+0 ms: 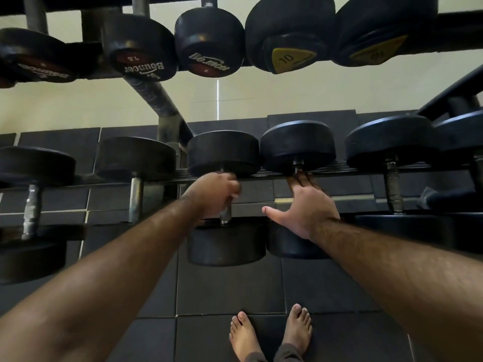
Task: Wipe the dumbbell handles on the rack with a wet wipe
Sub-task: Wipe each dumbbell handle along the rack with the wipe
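The left hand (pixel 217 194) is clenching round the handle (pixel 225 212) of a dumbbell in the middle of the lower rack (pixel 352 170) row, fist sitting near the far weight head w/ only the near end of the bar showing below it. A pale fleck is peeking out at the knuckles, prob. the wet wipe, but it's too small and blurred to be sure. The right hand (pixel 304 207) is lying flat and open, thumb spread, fingers reaching along the next dumbbell's handle twd its far head; it's gripping nothing, more like bracing. Progress: looks mid-job, w/ this one bar being rubbed now. Can't tell which handles are already clean, as no wet sheen is readable. Judging by position, the bars to the right (pixel 392 184) and left (pixel 136 198), plus the whole upper row (pixel 209 40), are likely waiting.
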A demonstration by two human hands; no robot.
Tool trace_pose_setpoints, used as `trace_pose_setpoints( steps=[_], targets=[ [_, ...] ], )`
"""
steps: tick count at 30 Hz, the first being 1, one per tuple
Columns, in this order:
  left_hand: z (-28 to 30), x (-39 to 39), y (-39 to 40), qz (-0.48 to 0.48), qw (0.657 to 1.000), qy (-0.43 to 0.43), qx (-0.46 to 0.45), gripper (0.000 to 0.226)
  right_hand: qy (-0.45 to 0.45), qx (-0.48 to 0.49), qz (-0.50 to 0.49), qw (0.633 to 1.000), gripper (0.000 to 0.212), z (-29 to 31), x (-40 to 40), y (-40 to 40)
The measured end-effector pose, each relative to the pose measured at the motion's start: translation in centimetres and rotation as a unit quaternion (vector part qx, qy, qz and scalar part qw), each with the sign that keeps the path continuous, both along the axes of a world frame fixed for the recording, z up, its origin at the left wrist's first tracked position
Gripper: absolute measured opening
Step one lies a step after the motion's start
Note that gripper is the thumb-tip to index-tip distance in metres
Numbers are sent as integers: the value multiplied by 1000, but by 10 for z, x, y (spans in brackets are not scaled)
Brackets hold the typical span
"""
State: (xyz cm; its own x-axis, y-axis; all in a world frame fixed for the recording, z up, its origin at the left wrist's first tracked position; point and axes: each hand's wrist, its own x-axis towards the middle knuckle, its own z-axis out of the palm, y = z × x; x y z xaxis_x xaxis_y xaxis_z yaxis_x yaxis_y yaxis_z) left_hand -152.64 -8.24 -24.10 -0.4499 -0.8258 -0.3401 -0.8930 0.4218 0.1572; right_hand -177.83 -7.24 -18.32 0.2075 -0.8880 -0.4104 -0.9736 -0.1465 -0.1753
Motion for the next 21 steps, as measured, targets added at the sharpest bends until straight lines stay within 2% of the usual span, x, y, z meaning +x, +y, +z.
trace_pose_setpoints(
  steps=[2, 4, 6, 8, 11, 14, 16, 19, 21],
  targets=[
    [-8, 4, -1, -22, 995, -46, -82, 24, 0, 0, -2, 1000, 115, 2, 1, 0],
    [-18, 8, 4, -104, 988, -22, -113, 25, 0, -4, -4, 1000, 117, 2, 2, 0],
    [-21, 11, 12, -200, 977, 13, -77, 18, -1, -4, -5, 1000, 119, 1, 2, 1],
    [-15, 16, 17, -250, 967, 7, -45, 15, -1, -1, -7, 1000, 118, -1, 2, 1],
    [-6, 23, 5, -225, 967, -20, -117, 28, 5, -5, -7, 1000, 118, -2, 2, 0],
    [-7, 19, -8, -154, 969, -41, -187, 25, 5, -4, -19, 1000, 115, -2, 3, 1],
    [-14, 13, 1, -151, 976, -28, -155, 25, 7, -5, -19, 1000, 115, -1, 3, 2],
    [-11, 19, 23, -200, 980, -14, -18, 30, 6, -9, -15, 1000, 116, -1, 3, 2],
    [-4, 28, 22, -225, 973, -16, -44, 35, 5, -8, -16, 1000, 116, -1, 3, 1]
  ],
)
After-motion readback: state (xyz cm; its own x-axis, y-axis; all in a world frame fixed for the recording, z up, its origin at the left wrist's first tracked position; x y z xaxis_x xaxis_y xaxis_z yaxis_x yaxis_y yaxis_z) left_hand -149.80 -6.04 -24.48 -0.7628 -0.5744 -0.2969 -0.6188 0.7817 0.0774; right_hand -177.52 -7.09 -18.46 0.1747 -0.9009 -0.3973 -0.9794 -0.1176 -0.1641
